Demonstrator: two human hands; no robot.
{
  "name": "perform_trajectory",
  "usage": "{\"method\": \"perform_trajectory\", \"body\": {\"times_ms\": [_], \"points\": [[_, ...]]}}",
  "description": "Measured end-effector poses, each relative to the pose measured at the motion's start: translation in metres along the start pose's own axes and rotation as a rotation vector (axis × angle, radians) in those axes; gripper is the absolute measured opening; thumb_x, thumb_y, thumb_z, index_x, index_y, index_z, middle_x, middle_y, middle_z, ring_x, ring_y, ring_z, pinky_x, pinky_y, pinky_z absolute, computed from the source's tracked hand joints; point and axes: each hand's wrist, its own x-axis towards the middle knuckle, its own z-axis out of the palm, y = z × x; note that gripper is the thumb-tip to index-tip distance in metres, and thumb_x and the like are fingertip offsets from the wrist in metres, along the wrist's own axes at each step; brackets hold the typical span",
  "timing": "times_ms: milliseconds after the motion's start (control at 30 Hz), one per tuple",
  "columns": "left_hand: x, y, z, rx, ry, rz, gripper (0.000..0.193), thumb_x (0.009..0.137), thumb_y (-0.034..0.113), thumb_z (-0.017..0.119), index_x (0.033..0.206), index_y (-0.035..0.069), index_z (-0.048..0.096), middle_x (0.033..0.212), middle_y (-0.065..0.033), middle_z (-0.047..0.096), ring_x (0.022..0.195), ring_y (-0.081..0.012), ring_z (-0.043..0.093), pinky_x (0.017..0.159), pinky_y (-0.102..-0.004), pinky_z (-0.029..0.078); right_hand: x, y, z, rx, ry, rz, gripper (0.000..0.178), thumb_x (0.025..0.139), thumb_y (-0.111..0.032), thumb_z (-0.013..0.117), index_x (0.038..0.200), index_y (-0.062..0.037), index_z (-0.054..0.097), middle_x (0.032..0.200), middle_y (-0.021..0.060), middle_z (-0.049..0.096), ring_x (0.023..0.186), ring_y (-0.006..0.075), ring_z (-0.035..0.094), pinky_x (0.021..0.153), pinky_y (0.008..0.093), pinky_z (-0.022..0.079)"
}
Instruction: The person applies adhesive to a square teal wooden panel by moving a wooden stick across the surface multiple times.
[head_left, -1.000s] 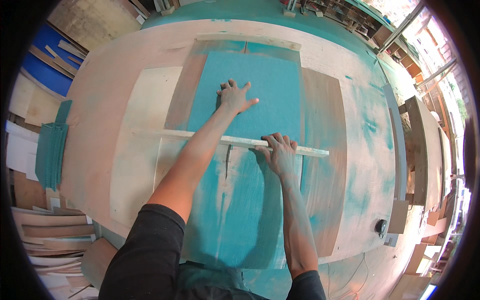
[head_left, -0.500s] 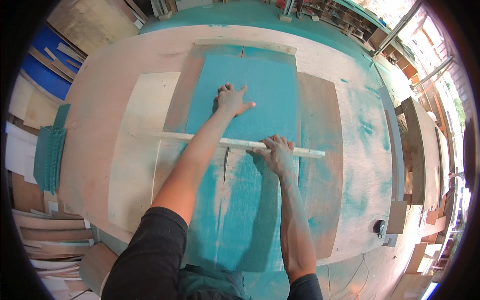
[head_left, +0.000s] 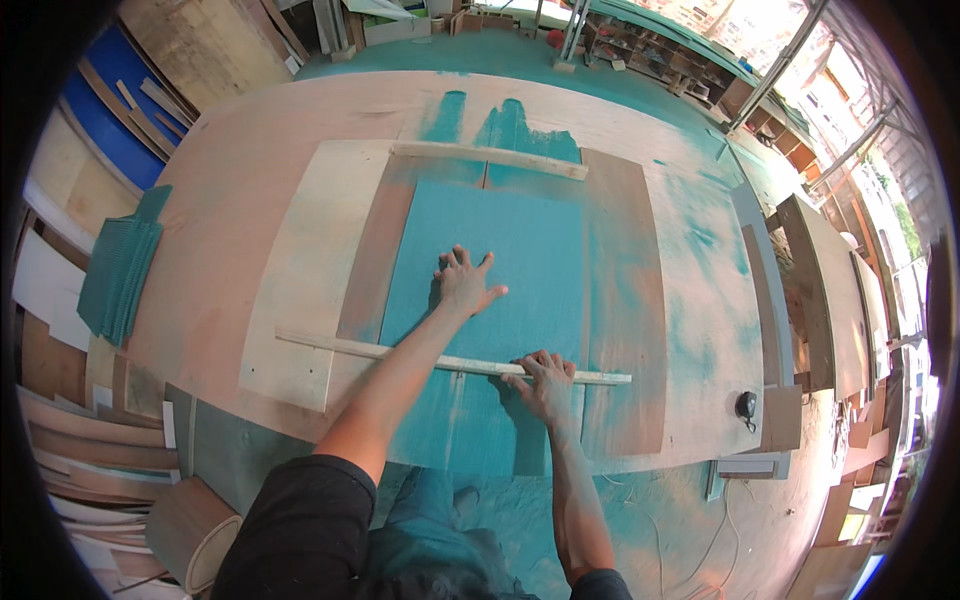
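The left hand (head_left: pixel 466 287), fingers splayed wide, rests on the teal panel (head_left: pixel 515 240) mid-bench (head_left: pixel 215 255) — the right hand (head_left: pixel 547 390) is curled round a wooden batten (head_left: pixel 475 366), crosswise toward the bench's near edge.

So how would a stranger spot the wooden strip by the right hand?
On the big pale tabletop lies a teal panel, with the left hand spread over it. Lower in the view, a long, thin, pale wooden strip runs crosswise, under the right hand. A similar strip lies crosswise farther off, but only this near one has a hand on it.
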Motion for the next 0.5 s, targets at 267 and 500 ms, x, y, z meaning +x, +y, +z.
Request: {"method": "perform_trajectory", "body": {"times_ms": [267,500], "points": [[-0.135,0.007,0.036,-0.045,0.079,-0.008,0.089,0.092,0.078,0.063,0.166,0.034,0.041,0.166,-0.0305,0.032,0.146,-0.0568,0.038,0.103,-0.0659,0.052,-0.127,-0.037,-0.007,-0.007,-0.018,-0.004,0.046,0.093,-0.061,0.073,0.111,-0.0199,0.081,0.106,0.0001,0.066,0.105,0.0238,0.060,0.099,0.0451,0.038],[-0.214,0.013,0.055,-0.044,0.053,0.001,0.090,0.092,0.078,0.063,0.167,0.034,0.039,0.167,-0.0310,0.031,0.146,-0.0571,0.038,0.103,-0.0657,0.052,-0.208,-0.055,-0.008,-0.003,-0.016,-0.001,0.046,0.090,-0.061,0.076,0.110,-0.0201,0.082,0.105,-0.0017,0.067,0.105,0.0214,0.060,0.099,0.0438,0.036]]}}
